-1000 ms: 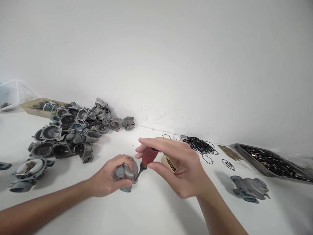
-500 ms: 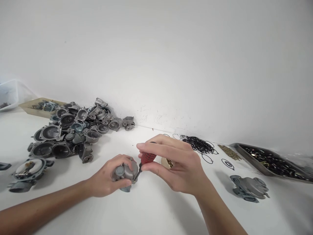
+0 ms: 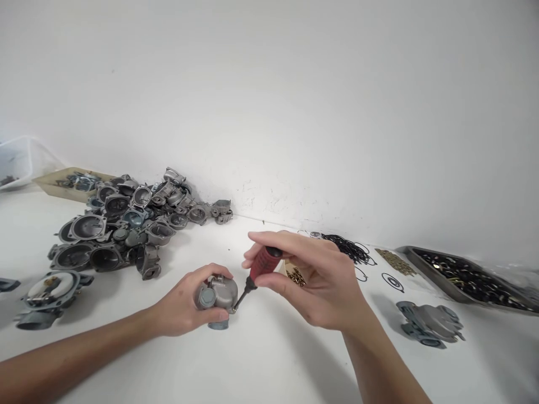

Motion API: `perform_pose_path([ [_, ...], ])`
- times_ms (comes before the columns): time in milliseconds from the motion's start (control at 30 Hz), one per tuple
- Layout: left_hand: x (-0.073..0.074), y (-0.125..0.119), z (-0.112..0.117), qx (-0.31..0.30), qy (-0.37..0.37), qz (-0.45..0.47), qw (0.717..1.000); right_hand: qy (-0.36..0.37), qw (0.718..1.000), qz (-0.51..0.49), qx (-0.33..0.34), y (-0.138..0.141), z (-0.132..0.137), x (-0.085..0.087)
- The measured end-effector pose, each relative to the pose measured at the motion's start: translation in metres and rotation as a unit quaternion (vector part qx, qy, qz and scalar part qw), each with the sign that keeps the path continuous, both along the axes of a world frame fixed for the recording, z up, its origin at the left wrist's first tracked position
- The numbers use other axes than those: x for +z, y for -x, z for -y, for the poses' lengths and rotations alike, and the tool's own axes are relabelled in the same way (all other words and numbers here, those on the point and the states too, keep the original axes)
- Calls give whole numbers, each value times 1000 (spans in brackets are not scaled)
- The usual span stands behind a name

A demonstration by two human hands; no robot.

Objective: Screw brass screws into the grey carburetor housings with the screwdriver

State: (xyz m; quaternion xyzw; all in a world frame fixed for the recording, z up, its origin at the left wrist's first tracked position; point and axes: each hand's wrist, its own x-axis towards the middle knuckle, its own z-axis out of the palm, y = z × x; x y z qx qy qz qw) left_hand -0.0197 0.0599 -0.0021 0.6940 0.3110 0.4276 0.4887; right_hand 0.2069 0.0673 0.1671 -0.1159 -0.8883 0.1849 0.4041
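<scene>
My left hand [image 3: 191, 303] is wrapped round a grey metal carburetor [image 3: 224, 293], holding it low over the white table. A red and black screwdriver [image 3: 264, 266] is held between the thumb and fingers of my right hand [image 3: 314, 280]. It leans to the right, and its tip meets the carburetor's lower right edge, where a small brassy screw seems to sit. Partly hidden behind my right hand is a container of small brass screws [image 3: 295, 274].
Many grey carburetor bowls [image 3: 115, 224] are heaped at the left. An opened carburetor [image 3: 50, 294] lies front left, another assembled carburetor [image 3: 432, 322] at the right. Black rubber rings [image 3: 347, 247], brass pieces [image 3: 394, 261] and a dark tray [image 3: 455, 292] line the right back. A yellowish tray [image 3: 63, 191] stands far left.
My right hand has shifted slightly right, and the screwdriver leans further that way, showing more of its handle and shaft. The left forefinger has drawn back over the carburetor's top.
</scene>
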Motion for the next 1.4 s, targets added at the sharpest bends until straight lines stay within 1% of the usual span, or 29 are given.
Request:
perform_pose_path([
  [67, 1, 0, 0, -7, 2, 3, 1000, 29, 999, 9, 42, 0, 2, 1],
  [100, 2, 0, 0, -10, 2, 3, 1000, 27, 999, 14, 42, 0, 3, 1],
  [233, 5, -1, 1, -9, 0, 9, 1000, -24, 999, 2, -33, 4, 0, 1],
  [300, 7, -2, 2, -18, 7, 22, 1000, -30, 999, -5, -44, 5, -3, 1],
  [467, 8, -4, 3, -27, 30, 41, 998, 1, 999, 6, 33, 0, -4, 1],
  [533, 8, -4, 3, -26, 35, 40, 998, 16, 999, 12, 47, -1, -4, 1],
  [633, 8, -4, 4, -26, 33, 41, 998, 9, 999, 6, 41, 0, -5, 1],
  [800, 9, -3, 3, -24, 11, 33, 999, -19, 999, -26, -6, 4, -6, -2],
  [967, 9, -3, 3, -29, 17, 39, 999, 0, 999, -19, 42, 3, -4, -1],
  [1000, 9, -4, 3, -32, 21, 43, 998, -6, 999, -25, 35, 3, -4, -1],
  [1100, 8, -4, 2, -34, 18, 44, 998, -50, 997, -48, -17, 3, -4, -2],
  [1133, 8, -3, 2, -32, 15, 42, 999, -54, 997, -44, -19, 3, -5, -2],
  [1267, 7, -2, 2, -30, 8, 36, 999, -22, 999, -9, 41, 5, -4, -4],
  [1300, 8, -2, 2, -29, 7, 33, 999, -28, 999, -12, 36, 6, -5, -4],
  [1400, 8, -2, 2, -25, 4, 22, 999, -80, 996, -38, -20, 7, -5, -6],
])
